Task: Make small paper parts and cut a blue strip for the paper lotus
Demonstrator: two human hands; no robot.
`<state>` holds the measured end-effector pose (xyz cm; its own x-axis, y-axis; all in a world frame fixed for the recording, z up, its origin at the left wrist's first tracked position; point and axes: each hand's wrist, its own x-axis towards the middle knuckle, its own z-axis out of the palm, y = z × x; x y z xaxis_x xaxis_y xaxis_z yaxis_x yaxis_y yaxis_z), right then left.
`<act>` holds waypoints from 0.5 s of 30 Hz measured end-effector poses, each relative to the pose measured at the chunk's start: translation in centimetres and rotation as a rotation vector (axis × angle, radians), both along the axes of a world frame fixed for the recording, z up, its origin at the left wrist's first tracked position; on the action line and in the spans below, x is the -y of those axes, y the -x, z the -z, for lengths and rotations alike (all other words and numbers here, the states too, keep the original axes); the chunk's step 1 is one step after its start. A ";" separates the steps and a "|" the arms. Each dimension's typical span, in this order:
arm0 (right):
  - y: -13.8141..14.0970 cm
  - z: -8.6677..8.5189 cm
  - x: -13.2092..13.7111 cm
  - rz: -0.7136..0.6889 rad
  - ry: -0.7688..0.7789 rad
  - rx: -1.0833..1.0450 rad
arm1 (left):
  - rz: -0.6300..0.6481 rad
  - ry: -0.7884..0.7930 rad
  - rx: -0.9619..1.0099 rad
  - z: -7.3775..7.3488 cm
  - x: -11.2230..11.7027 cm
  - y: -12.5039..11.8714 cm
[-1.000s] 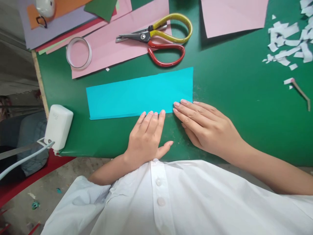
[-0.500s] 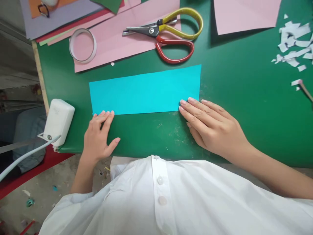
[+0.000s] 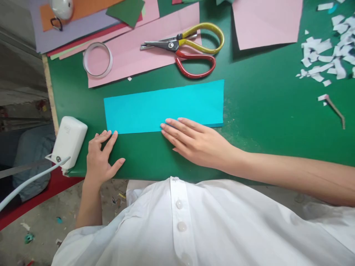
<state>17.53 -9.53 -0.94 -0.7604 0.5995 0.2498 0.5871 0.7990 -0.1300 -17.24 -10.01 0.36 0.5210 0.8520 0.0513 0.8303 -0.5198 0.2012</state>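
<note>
A folded strip of bright blue paper [image 3: 138, 111] lies lengthwise on the green table in front of me. Its near edge seems to be the fold, and a darker layer shows beneath at the right end. My left hand [image 3: 100, 157] touches the strip's near left corner with its fingertips, thumb spread away. My right hand [image 3: 194, 142] rests flat on the near edge around the middle, fingers stretched out side by side. Beyond the strip lie scissors [image 3: 177, 46] with one yellow and one red handle, blades slightly apart, on pink paper [image 3: 133, 62].
A roll of tape [image 3: 84, 61] sits on the pink paper at left. Coloured sheets [image 3: 80, 33] are stacked at the far left. A white power bank [image 3: 72, 138] with a cable stands at the left edge. White paper scraps [image 3: 318, 55] and another pink sheet [image 3: 266, 22] lie at the right.
My right hand has slid left along the near edge, from the right end to about the middle. My left hand has shifted slightly left, still at the corner.
</note>
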 end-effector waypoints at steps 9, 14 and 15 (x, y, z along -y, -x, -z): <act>0.1 0.1 0.1 0.018 -0.054 0.017 | -0.005 -0.004 0.021 0.1 0.0 0.0; -4.0 -0.7 2.0 0.101 -0.066 0.112 | -0.009 0.002 0.029 0.1 0.0 0.1; -4.7 -0.7 2.3 0.116 -0.071 0.123 | -0.011 0.002 0.027 0.1 0.0 0.1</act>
<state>22.25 -11.87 -0.23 -0.7147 0.6690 0.2041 0.6837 0.7297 0.0022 -17.32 -9.98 0.26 0.5103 0.8577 0.0638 0.8300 -0.5105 0.2248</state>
